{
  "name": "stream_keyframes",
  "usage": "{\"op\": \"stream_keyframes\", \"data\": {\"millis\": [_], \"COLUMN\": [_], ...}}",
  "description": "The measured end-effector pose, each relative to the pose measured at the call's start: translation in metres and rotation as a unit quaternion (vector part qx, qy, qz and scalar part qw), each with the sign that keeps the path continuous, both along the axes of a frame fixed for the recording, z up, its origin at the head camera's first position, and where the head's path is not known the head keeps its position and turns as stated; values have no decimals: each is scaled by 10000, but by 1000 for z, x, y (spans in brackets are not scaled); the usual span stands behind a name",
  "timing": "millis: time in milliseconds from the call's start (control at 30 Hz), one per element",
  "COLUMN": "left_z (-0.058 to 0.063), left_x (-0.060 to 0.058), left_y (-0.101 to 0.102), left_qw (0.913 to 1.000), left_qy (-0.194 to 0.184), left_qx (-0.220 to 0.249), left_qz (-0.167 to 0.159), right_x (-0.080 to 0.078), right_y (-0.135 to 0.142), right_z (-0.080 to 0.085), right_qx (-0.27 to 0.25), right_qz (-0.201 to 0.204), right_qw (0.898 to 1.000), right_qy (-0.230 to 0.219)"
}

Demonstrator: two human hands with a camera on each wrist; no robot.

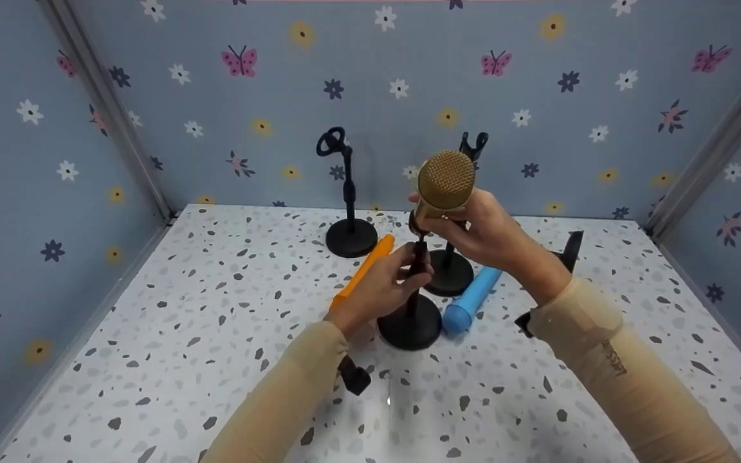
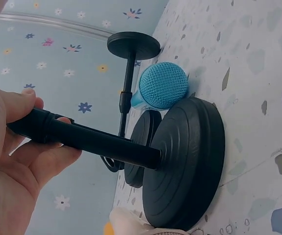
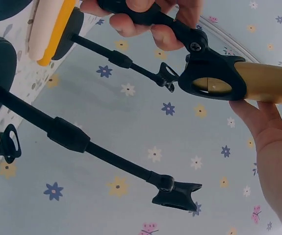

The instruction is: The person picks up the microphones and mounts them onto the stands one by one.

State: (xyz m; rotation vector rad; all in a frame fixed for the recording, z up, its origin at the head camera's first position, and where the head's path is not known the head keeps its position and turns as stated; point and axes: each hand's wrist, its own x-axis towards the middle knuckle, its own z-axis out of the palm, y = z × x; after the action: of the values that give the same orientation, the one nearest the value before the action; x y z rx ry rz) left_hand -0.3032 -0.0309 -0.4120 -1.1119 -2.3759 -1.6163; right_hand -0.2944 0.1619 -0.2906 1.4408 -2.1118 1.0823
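My right hand holds a gold microphone with its mesh head tilted up toward me. In the right wrist view the handle of the gold microphone sits in the black clip at the top of a desk stand. Thumb and fingers of my left hand grip that stand's pole below the clip. The round base of the stand shows in the left wrist view, tilted with the camera. A blue microphone lies just right of the base, and an orange microphone lies partly behind my left hand.
Two more black stands with bare clips stand farther back: one at left, another partly behind my right hand. A patterned wall closes the back of the speckled table, with side panels left and right.
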Motion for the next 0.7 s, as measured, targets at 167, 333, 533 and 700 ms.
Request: {"op": "stream_keyframes", "data": {"millis": [167,333,533,700], "left_z": [-1,0,-1,-1], "left_x": [-2,-4,-4,-3], "left_y": [2,3,1,-1], "left_qw": [10000,9998,9991,9990], "left_qy": [-59,-152,-390,-352], "left_qx": [-66,-79,39,177], "left_qz": [2,-86,-171,-225], "right_x": [16,29,21,13], "right_y": [5,5,12,21], "right_z": [3,10,9,0], "right_qx": [-63,-345,-691,-1120], "right_qz": [-33,-81,220,752], "right_qw": [10000,9993,9973,9891], "right_qy": [-49,152,-125,-589]}}
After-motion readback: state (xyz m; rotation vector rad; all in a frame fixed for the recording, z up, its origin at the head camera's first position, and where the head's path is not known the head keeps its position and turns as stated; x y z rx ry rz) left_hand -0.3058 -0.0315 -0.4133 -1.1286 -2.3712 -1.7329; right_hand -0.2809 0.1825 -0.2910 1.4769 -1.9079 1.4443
